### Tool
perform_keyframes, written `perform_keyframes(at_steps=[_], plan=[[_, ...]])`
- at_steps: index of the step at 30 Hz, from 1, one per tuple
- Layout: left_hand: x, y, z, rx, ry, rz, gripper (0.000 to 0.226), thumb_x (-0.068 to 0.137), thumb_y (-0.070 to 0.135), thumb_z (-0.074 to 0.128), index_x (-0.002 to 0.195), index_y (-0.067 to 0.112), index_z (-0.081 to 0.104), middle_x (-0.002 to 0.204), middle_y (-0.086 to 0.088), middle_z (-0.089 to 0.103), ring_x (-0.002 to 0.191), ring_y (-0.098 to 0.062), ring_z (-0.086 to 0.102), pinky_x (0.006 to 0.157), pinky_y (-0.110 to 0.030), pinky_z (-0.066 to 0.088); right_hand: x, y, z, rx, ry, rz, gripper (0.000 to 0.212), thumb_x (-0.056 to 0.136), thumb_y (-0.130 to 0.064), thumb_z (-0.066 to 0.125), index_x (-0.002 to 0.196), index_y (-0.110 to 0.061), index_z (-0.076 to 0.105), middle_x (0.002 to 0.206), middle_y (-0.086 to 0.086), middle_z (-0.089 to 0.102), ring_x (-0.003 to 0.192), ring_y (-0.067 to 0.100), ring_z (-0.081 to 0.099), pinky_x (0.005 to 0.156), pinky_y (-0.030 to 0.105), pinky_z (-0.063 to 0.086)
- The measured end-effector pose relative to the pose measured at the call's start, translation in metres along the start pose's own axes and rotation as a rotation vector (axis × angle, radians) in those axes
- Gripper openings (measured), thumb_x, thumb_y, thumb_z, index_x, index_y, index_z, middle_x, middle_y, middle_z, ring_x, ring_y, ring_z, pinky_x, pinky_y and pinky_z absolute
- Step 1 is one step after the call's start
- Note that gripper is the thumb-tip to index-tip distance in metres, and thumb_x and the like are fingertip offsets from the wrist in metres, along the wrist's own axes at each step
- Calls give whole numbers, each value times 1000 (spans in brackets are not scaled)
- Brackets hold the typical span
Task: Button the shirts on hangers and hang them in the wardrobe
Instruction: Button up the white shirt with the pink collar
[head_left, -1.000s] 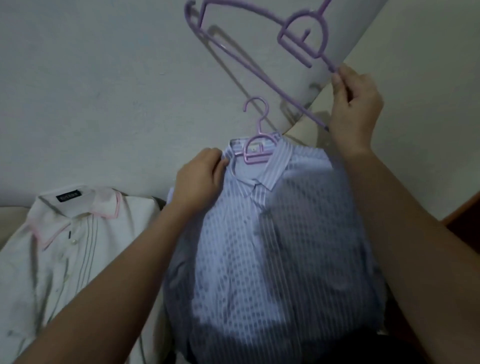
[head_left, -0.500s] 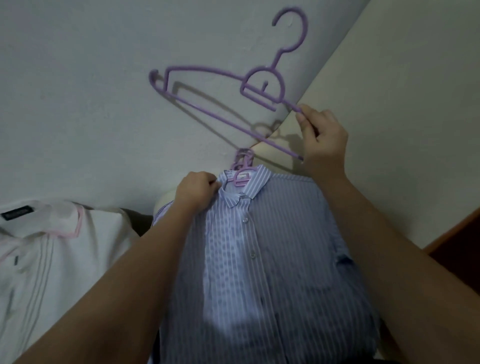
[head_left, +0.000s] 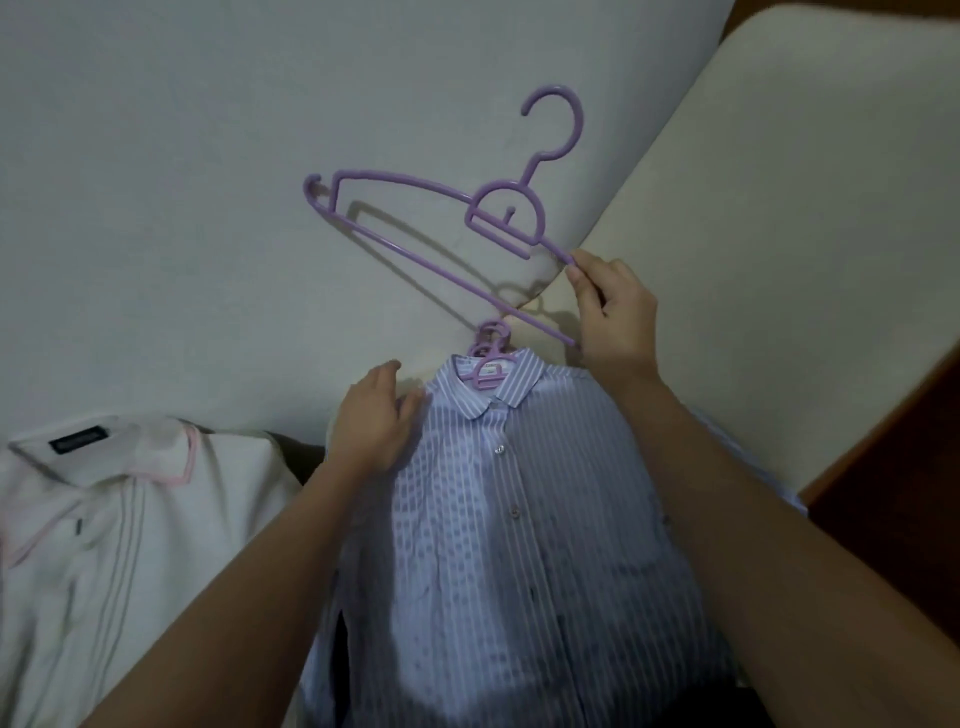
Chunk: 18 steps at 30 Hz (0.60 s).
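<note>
White shirt (head_left: 156, 545) label (head_left: 76, 445) illegible. Right hand (head_left: 615, 317) pinches loose hanger (head_left: 500, 238), 11 o'clock; left hand (head_left: 371, 421), fingers relaxed, on striped shirt (head_left: 519, 519).

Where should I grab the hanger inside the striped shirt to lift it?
Likely by its hook, the only part poking out past the collar; its arms are buried in the striped shirt. Come from the far side, above the collar. The left hand is free; the right hand holds the spare hanger.
</note>
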<state>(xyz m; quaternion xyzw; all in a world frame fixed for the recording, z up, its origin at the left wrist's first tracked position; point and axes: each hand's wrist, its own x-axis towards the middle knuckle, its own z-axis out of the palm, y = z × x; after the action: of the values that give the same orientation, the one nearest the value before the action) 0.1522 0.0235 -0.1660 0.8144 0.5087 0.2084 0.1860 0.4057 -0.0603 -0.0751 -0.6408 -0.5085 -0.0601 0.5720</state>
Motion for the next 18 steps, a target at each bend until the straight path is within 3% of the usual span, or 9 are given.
perform_keyframes(at_steps=[6,12,16,18], plan=[[-34,4,-72,-105,135,-29,64,105,41,47,154,5,30,156,-16,39,141,-32,41,113,-42,34,1,-67,-33,9,23,-59,27,100,-22,54,118,-11,72,82,-3,56,75,3,52,71,9,38],[-74,8,-144,-29,284,46,56,104,42,48,148,8,40,144,-15,50,132,-32,49,107,-47,41,-9,-142,-56,107,36,-84,25,100,-24,55,115,-14,72,93,7,68,83,14,62,79,26,48],[-112,-6,-171,96,298,98,50,103,40,51,142,9,48,133,-13,58,122,-32,53,100,-48,43,-24,-181,-46,143,-10,-92,20,99,-26,57,91,-11,68,76,6,62,70,19,54,68,38,46],[-132,-22,-177,144,304,91,44,102,37,54,137,10,53,126,-11,62,117,-33,54,96,-47,44,-35,-200,-30,166,-41,-101,23,98,-27,59,83,-10,64,72,5,59,66,18,50,64,36,43]])
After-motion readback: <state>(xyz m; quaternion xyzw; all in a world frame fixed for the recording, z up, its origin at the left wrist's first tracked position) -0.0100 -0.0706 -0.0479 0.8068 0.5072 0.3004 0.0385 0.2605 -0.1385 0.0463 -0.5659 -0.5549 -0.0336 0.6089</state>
